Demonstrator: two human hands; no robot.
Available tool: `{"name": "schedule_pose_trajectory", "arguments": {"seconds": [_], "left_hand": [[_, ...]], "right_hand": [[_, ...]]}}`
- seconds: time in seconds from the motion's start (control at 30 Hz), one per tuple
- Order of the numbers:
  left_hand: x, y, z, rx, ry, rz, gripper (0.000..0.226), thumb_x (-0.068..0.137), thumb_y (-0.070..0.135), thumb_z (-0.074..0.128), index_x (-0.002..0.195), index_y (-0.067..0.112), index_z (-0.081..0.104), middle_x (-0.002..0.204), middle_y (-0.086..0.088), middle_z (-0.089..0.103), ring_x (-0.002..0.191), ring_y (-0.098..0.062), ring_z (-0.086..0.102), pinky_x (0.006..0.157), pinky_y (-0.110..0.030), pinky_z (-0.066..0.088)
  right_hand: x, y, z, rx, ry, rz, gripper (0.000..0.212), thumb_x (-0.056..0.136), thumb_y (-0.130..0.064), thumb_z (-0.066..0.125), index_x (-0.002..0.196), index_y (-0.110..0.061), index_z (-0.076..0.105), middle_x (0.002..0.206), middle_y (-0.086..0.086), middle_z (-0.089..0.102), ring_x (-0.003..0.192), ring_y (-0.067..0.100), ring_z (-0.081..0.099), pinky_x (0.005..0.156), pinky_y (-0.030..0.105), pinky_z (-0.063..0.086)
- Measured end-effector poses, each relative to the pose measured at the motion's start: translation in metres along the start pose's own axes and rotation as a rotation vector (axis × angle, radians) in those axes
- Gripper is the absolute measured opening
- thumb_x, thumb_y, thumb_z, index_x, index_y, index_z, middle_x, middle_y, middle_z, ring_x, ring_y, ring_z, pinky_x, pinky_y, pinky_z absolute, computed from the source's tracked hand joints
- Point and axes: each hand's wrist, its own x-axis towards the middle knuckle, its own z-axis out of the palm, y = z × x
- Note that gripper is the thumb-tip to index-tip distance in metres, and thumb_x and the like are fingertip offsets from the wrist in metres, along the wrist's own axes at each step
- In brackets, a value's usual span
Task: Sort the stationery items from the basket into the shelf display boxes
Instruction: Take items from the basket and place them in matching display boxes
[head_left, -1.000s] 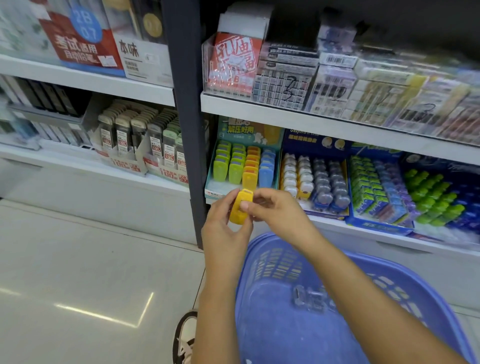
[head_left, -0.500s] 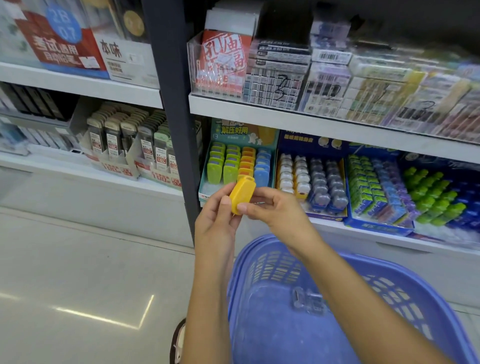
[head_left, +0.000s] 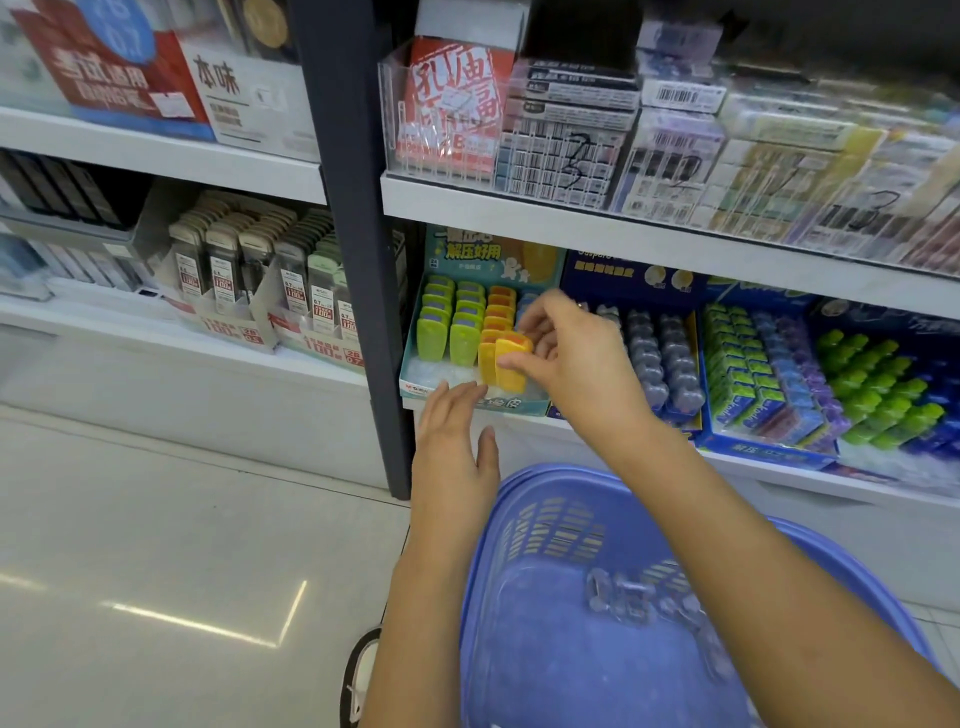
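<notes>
**A:** Where have we got the yellow case (head_left: 511, 366)?

**B:** In our right hand (head_left: 576, 358), pinched between thumb and fingers. It is upright at the front of the orange-and-yellow column in the teal display box (head_left: 413, 364), just beside another yellow one (head_left: 487, 361). We cannot tell whether its base has met the tray.

**A:** And our left hand (head_left: 452, 447)?

**B:** It holds nothing. The fingers are straight, with the tips up at the box's front lip, but we cannot tell whether they touch it. The hands are apart, the left lower than the right.

**A:** What could spoil this?

**B:** We judge the slot snug. The green cases (head_left: 448, 340) stand close on one side, and our right hand hides the column on the other. If we press down at a tilt, we may knock the yellow neighbour over. If we let go before the case is seated, it could topple forward over the lip, onto the floor (head_left: 182, 519) or into the basket (head_left: 530, 475) below.

**A:** And the box itself?

**B:** It sits at the shelf (head_left: 883, 488) edge, next to the dark post (head_left: 358, 260). A hard push near its front might slide or tip it, unless our left hand steadies it.

**A:** Anything more to sort?

**B:** Some small clear packets (head_left: 623, 597) lie in the basket, too blurred for us to name.
</notes>
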Motion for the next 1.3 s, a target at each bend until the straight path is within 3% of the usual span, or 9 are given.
{"name": "schedule_pose_trajectory", "arguments": {"seconds": [0.1,0.37,0.53,0.73,0.87,0.93,1.07,1.2,1.3], "left_hand": [[0.004,-0.003,-0.001,0.002,0.004,0.000,0.038,0.092,0.004,0.051,0.128,0.015,0.056,0.136,0.000,0.051,0.138,-0.013,0.030,0.101,0.000,0.011],[0.005,-0.006,-0.002,-0.043,-0.021,0.016,0.040,0.093,0.006,0.052,0.132,0.018,0.053,0.140,0.003,0.048,0.135,0.000,0.025,0.097,0.007,0.010],[0.005,-0.008,-0.002,-0.051,-0.023,0.022,0.041,0.093,0.008,0.053,0.133,0.017,0.052,0.141,0.002,0.047,0.137,-0.003,0.026,0.097,0.008,0.011],[0.005,-0.009,-0.004,-0.049,-0.040,0.019,0.042,0.094,0.011,0.054,0.135,0.019,0.051,0.143,0.003,0.046,0.134,0.003,0.024,0.096,0.008,0.012],[0.003,-0.012,-0.004,-0.014,0.009,-0.056,0.047,0.094,0.015,0.055,0.140,0.015,0.045,0.152,0.004,0.033,0.143,-0.006,0.017,0.110,-0.012,0.015],[0.003,-0.014,-0.005,0.011,-0.004,-0.077,0.051,0.094,0.016,0.054,0.144,0.014,0.040,0.154,0.002,0.030,0.146,-0.008,0.010,0.110,-0.016,0.013],[0.004,-0.015,-0.004,0.016,-0.029,-0.072,0.054,0.095,0.015,0.054,0.146,0.013,0.036,0.154,0.000,0.032,0.146,-0.008,0.008,0.110,-0.016,0.013],[0.004,-0.017,-0.007,0.027,-0.057,-0.070,0.055,0.095,0.016,0.054,0.146,0.013,0.034,0.154,0.001,0.031,0.146,-0.008,0.008,0.111,-0.017,0.012],[0.007,-0.017,-0.011,0.051,-0.119,-0.068,0.058,0.095,0.018,0.053,0.148,0.014,0.030,0.156,0.003,0.027,0.146,-0.008,0.005,0.110,-0.017,0.011]], "right_hand": [[0.009,0.004,0.002,-0.072,-0.082,-0.075,0.020,0.079,-0.020,0.074,0.094,-0.013,0.063,0.082,0.006,0.065,0.073,0.016,0.058,0.073,0.039,0.052],[0.008,0.025,0.014,-0.144,-0.159,-0.222,0.022,0.085,-0.017,0.068,0.104,-0.006,0.069,0.100,0.011,0.069,0.092,0.023,0.064,0.082,0.039,0.052],[0.001,0.023,0.019,-0.163,-0.071,-0.386,0.019,0.079,-0.007,0.070,0.096,0.001,0.073,0.094,0.018,0.070,0.085,0.029,0.069,0.077,0.036,0.057],[0.002,0.023,0.008,-0.074,-0.125,-0.312,0.018,0.077,-0.006,0.072,0.094,0.002,0.074,0.093,0.018,0.071,0.087,0.029,0.068,0.081,0.039,0.055],[0.020,0.022,0.001,-0.234,-0.298,-0.290,0.024,0.085,-0.014,0.067,0.105,-0.002,0.072,0.105,0.016,0.069,0.098,0.029,0.063,0.089,0.039,0.047],[0.019,0.020,0.004,-0.331,-0.359,-0.311,0.029,0.091,-0.019,0.060,0.115,-0.005,0.067,0.113,0.014,0.065,0.104,0.027,0.061,0.091,0.037,0.045],[0.008,0.018,0.014,-0.283,-0.257,-0.329,0.027,0.092,-0.016,0.059,0.114,-0.004,0.067,0.111,0.014,0.064,0.099,0.027,0.061,0.087,0.036,0.048],[0.012,0.018,0.022,-0.126,-0.220,-0.119,0.024,0.092,-0.018,0.058,0.110,-0.007,0.068,0.115,0.010,0.063,0.105,0.022,0.057,0.090,0.036,0.046],[0.012,0.024,0.023,-0.235,-0.177,-0.220,0.023,0.091,-0.018,0.060,0.107,-0.008,0.072,0.122,0.006,0.064,0.112,0.023,0.057,0.090,0.035,0.047]]}}
